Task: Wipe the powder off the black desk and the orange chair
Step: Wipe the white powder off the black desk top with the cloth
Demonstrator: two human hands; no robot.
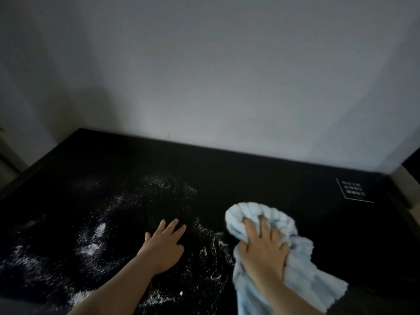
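The black desk fills the lower half of the view. White powder is scattered over its left and middle parts, thickest at the lower left. My right hand presses down on a bunched light blue cloth at the right edge of the powder. My left hand lies flat on the desk with fingers spread, holding nothing, in the middle of the powder. The orange chair is not in view.
A black card with white lettering lies on the desk at the far right. A plain grey wall stands directly behind the desk. Floor shows past the desk's left and right ends.
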